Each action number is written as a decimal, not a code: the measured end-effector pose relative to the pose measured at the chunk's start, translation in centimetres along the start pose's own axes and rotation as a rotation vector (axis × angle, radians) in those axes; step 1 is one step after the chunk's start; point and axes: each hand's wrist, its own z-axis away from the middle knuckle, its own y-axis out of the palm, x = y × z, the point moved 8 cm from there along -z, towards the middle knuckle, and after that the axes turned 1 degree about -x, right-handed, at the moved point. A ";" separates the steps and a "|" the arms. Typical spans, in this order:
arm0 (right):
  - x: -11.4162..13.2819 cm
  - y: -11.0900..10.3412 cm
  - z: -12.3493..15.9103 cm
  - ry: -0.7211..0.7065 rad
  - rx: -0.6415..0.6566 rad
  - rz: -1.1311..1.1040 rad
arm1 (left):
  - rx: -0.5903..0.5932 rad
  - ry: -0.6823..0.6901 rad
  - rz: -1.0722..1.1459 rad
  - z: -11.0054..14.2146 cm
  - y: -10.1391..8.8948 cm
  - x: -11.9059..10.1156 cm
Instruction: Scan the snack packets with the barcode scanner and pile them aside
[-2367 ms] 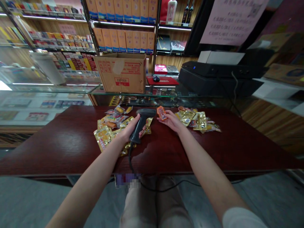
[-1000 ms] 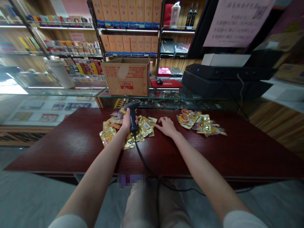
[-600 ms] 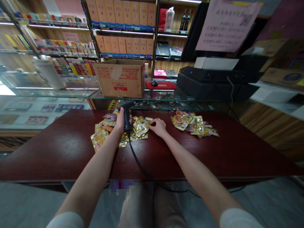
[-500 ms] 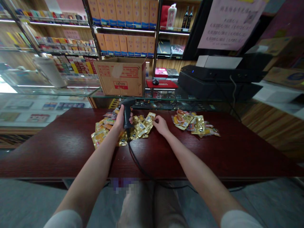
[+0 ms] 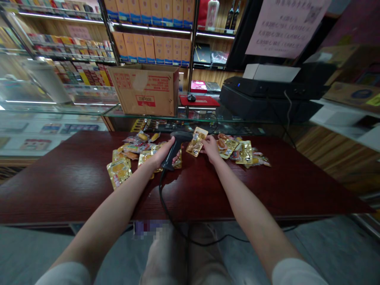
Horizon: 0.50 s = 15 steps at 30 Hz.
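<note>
My left hand (image 5: 165,154) is wrapped round the grip of a black barcode scanner (image 5: 172,150), its head turned to the right. A gold snack packet (image 5: 196,141) is pinched in my right hand (image 5: 210,148), its flat face toward me and close in front of the scanner's head. Under and beside my left hand lies a pile of gold and clear snack packets (image 5: 120,170), partly hidden by the hand and scanner. A second pile of packets (image 5: 245,152) lies just right of my right hand.
A dark red wooden table (image 5: 190,190) carries both piles. The scanner's black cable (image 5: 162,194) hangs over its front edge. Behind stand a glass counter, an open cardboard box (image 5: 145,91), a mouse on a red mat (image 5: 199,100) and black machines (image 5: 267,95).
My right hand has lifted the gold snack packet off the left pile and moved it right. My left hand has swung the scanner right, toward that packet. The view has shifted slightly.
</note>
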 end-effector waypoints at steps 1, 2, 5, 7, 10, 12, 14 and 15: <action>0.0 0.2 0.1 -0.004 0.013 0.017 | 0.000 -0.001 0.002 -0.1 -0.1 0.0; 0.0 0.5 0.2 -0.007 0.022 0.030 | -0.001 -0.001 0.003 -0.2 -0.1 0.0; 0.1 1.0 0.5 -0.001 0.044 0.050 | -0.002 0.005 -0.004 -0.3 -0.2 -0.1; 0.2 1.2 0.7 0.012 0.054 0.059 | 0.007 0.006 -0.013 -0.4 -0.1 0.0; 0.3 1.3 0.8 0.014 0.053 0.082 | 0.001 0.022 -0.005 -0.2 0.0 -0.2; 0.5 1.0 0.7 -0.009 0.041 0.112 | -0.012 0.040 0.014 0.0 -0.2 -0.6; 0.8 0.4 0.3 -0.050 0.017 0.153 | -0.023 0.043 0.030 0.2 -0.6 -0.9; 0.9 0.1 0.1 -0.071 0.002 0.177 | -0.028 0.043 0.036 0.2 -0.9 -1.0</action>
